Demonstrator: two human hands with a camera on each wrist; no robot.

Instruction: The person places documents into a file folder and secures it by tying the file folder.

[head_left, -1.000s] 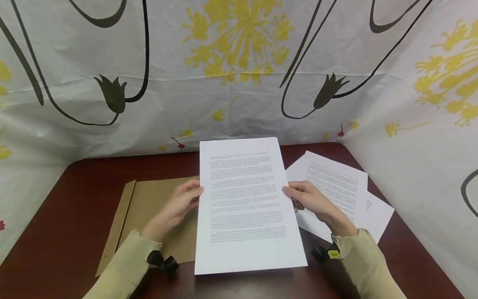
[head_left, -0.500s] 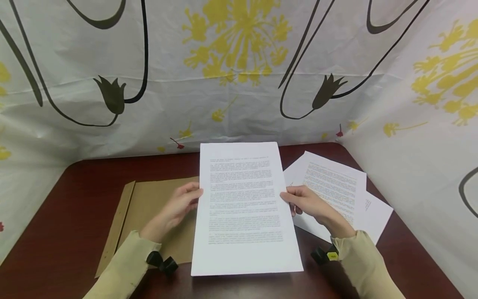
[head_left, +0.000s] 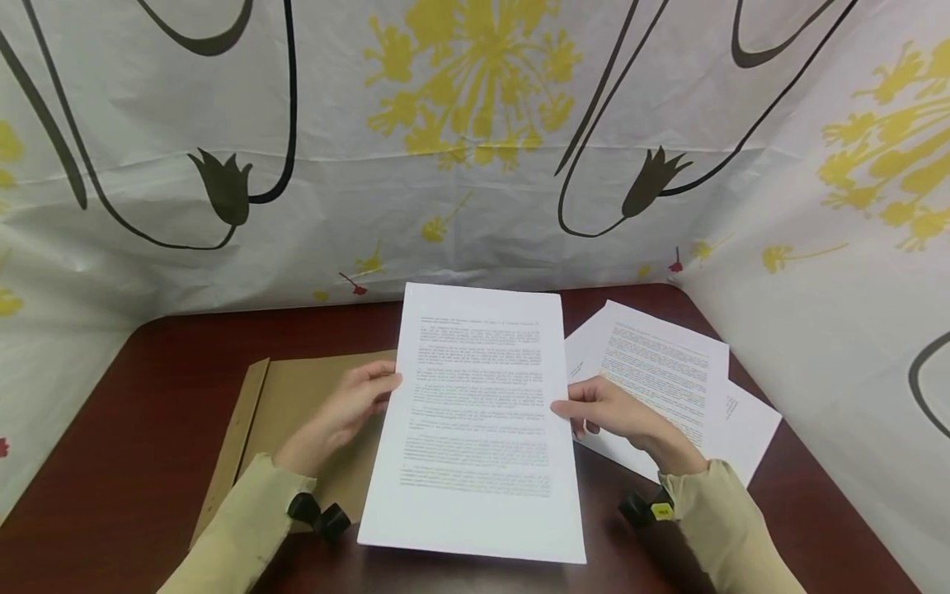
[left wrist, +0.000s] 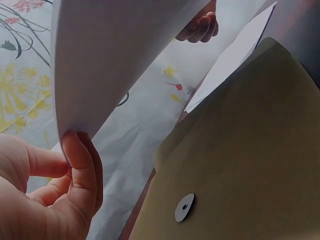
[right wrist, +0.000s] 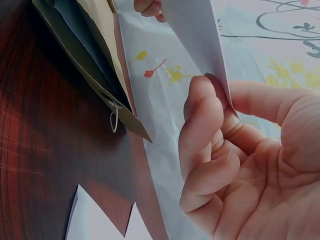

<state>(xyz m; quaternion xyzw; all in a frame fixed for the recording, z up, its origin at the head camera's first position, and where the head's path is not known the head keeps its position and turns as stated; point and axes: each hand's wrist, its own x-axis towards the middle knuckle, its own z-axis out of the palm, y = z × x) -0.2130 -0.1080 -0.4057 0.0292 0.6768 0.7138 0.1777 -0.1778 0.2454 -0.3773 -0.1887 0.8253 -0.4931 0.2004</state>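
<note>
A printed sheet of paper [head_left: 482, 429] is held up above the table by both hands, its text facing the head camera and its top tilted slightly to the right. My left hand [head_left: 352, 408] pinches its left edge, thumb in front and fingers behind. At the right edge my right hand [head_left: 612, 412] pinches it the same way, a little lower. In the left wrist view the back of the sheet [left wrist: 100, 65] looks blank. Behind and left of the sheet lies a brown paper envelope [head_left: 312, 462], partly covered by it; a round white button [left wrist: 185, 207] shows on it.
Two more printed sheets [head_left: 660, 371] lie overlapping on the dark red table [head_left: 96, 462] at the right. A flower-patterned cloth [head_left: 334, 223] hangs behind and along the sides. In the right wrist view the envelope's mouth gapes, with a string [right wrist: 115, 117] at its edge.
The held sheet has tilted, its lower end swinging left and its top moving slightly right. My right hand has come down and a little left; both hands keep their hold.
</note>
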